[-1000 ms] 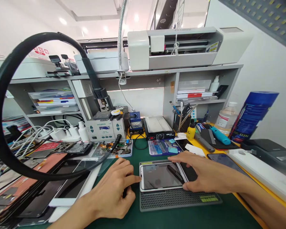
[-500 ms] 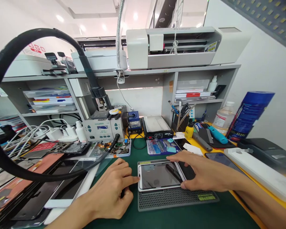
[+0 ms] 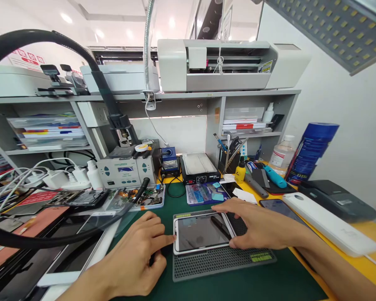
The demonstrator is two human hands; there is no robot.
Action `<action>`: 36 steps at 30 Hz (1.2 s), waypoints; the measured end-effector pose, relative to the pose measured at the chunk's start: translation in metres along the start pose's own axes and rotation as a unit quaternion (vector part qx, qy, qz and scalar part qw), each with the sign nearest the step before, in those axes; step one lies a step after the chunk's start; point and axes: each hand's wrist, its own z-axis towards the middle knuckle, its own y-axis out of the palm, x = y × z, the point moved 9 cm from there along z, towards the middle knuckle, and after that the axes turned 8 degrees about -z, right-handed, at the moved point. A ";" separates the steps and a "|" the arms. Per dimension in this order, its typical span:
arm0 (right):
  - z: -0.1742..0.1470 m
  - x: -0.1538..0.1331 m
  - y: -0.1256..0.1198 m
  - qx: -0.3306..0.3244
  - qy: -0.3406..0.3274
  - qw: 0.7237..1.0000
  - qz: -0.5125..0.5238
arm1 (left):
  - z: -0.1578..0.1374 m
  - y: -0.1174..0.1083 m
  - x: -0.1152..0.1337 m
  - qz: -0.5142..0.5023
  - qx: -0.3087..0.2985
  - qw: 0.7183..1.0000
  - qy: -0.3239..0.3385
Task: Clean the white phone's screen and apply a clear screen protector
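A white-framed smartphone [image 3: 203, 230] with a dark, reflective screen lies face up on a grey perforated mat [image 3: 213, 264]. My right hand [image 3: 257, 225] spans its right end, thumb on the near edge and fingers at the far edge, gripping it. At the opposite end, the outstretched index finger of my left hand [image 3: 141, 248] touches the phone's left edge. The other fingers of that hand are curled, and its thumb is apart from the index finger. Beneath the mat is a dark green work surface [image 3: 238, 288].
Phones and tablet-like panels [image 3: 65, 246] are piled on the left, under a curved black hose [image 3: 50, 242]. Behind are a tray of small parts [image 3: 150, 198], a control station [image 3: 127, 169] and a heating plate [image 3: 200, 169]. A white box-like device [image 3: 326, 223] lies right.
The camera view has turned slightly right, so everything appears further left. Both hands keep the same positions at the phone.
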 end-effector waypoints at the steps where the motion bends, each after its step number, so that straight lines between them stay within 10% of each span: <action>1: 0.000 0.000 0.000 0.000 -0.001 1.000 -0.001 | 0.000 0.000 0.000 -0.001 0.000 1.000 0.000; 36: 0.000 0.006 0.003 0.000 0.007 1.000 -0.003 | 0.001 -0.010 0.009 0.017 0.045 0.998 0.030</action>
